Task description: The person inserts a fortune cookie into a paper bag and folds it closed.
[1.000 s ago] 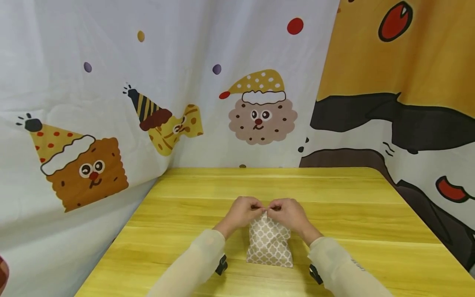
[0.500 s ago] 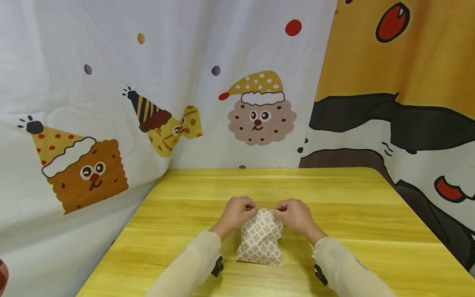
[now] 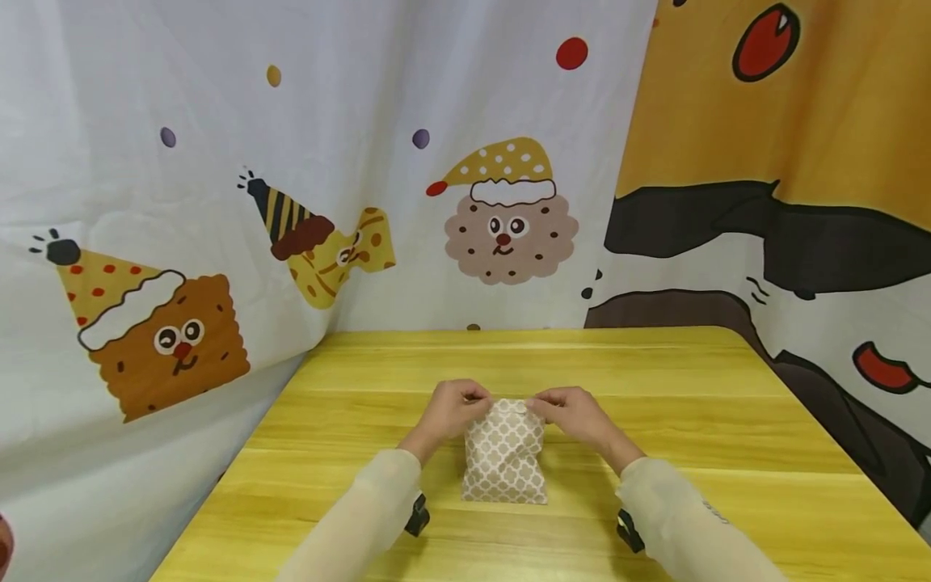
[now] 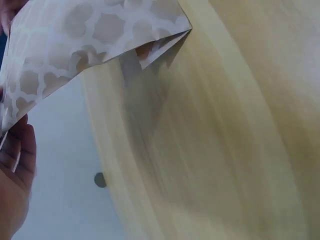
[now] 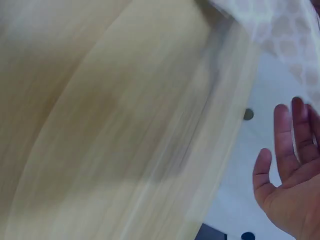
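Note:
A paper bag with a beige and white lattice print stands on the wooden table, in the middle of the head view. At its top left corner, my left hand pinches the paper between thumb and fingers. My right hand pinches the top right corner, where the rim looks turned over. The bag's side fold shows from below in the left wrist view, at the paper bag. In the right wrist view several fingers extend apart from the bag. What is inside is hidden.
A white curtain printed with cartoon biscuits hangs behind the table and along its left. Toward the right it turns to an orange and black print. Dark wrist straps show under the sleeves.
My hands were close together at the bag's top middle, then moved apart to its two corners. The bag has shifted slightly left and turned to face squarely forward. Its top edge now appears folded.

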Demonstrator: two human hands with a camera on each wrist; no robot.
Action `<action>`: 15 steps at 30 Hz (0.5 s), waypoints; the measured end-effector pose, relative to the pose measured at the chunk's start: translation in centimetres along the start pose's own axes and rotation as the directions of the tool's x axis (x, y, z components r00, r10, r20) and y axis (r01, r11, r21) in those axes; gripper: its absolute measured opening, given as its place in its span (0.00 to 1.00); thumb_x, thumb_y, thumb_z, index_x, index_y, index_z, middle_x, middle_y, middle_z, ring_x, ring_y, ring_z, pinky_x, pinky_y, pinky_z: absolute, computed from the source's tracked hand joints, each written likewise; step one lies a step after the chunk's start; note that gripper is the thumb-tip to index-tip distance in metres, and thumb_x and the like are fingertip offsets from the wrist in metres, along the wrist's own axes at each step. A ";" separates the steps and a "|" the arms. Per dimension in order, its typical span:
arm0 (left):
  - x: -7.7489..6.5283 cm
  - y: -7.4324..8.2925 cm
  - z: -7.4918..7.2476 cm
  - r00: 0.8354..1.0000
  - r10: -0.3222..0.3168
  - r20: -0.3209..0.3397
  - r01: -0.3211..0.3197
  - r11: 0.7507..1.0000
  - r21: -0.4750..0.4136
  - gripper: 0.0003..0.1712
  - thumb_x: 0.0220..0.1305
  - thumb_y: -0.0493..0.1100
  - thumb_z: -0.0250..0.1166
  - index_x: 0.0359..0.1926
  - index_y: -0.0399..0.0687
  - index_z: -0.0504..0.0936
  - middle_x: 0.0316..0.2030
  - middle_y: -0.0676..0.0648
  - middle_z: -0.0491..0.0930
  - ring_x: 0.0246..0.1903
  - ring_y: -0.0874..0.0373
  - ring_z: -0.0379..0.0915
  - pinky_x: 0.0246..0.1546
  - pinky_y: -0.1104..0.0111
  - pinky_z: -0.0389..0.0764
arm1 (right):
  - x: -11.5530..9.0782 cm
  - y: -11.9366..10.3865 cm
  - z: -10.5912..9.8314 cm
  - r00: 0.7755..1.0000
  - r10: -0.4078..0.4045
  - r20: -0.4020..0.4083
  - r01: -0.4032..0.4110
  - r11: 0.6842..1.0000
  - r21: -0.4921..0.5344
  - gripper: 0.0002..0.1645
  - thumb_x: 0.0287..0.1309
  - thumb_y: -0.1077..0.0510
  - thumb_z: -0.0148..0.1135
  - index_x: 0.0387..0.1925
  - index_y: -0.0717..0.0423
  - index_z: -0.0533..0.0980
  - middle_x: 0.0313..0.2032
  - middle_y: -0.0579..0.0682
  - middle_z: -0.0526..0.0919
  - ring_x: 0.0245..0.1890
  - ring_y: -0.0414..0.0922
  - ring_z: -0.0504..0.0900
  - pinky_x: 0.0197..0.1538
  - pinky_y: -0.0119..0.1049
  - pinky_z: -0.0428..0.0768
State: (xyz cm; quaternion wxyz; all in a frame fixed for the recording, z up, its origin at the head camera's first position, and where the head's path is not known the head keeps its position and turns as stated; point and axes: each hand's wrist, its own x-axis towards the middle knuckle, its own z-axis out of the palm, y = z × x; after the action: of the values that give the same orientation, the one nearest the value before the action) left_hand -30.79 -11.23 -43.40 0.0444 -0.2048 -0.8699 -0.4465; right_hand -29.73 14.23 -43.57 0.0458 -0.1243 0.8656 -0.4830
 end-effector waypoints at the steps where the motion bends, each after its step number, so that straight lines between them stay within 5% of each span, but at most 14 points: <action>1: 0.1 0.2 0.2 1.000 -0.008 0.009 0.008 1.000 0.000 0.06 0.67 0.43 0.66 0.37 0.49 0.88 0.36 0.54 0.85 0.37 0.61 0.79 0.39 0.67 0.82 | 0.1 -0.3 0.2 1.000 0.012 0.010 -0.012 1.000 0.012 0.21 0.65 0.42 0.63 0.45 0.53 0.86 0.35 0.51 0.84 0.30 0.42 0.75 0.33 0.38 0.75; 5: 0.5 0.7 0.6 0.996 -0.062 0.071 0.064 0.998 -0.030 0.11 0.66 0.49 0.67 0.44 0.50 0.88 0.40 0.54 0.85 0.39 0.62 0.81 0.41 0.67 0.82 | 0.3 -0.9 0.7 1.000 0.029 0.000 -0.029 0.999 0.032 0.12 0.63 0.48 0.67 0.34 0.51 0.87 0.24 0.54 0.80 0.21 0.42 0.65 0.26 0.35 0.66; 15: 0.7 1.5 1.3 0.996 -0.003 0.091 0.004 1.000 -0.011 0.05 0.64 0.43 0.70 0.33 0.50 0.90 0.30 0.57 0.85 0.26 0.63 0.77 0.26 0.71 0.79 | 0.4 -0.7 1.0 0.999 -0.032 0.013 0.032 0.999 0.017 0.10 0.64 0.51 0.66 0.36 0.51 0.87 0.30 0.47 0.84 0.28 0.40 0.74 0.31 0.35 0.75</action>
State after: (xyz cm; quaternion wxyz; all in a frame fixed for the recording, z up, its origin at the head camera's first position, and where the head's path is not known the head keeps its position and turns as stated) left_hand -30.74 -9.22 -42.87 0.0028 -0.2236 -0.8689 -0.4416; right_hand -29.76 12.91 -43.51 0.0447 -0.1409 0.8591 -0.4900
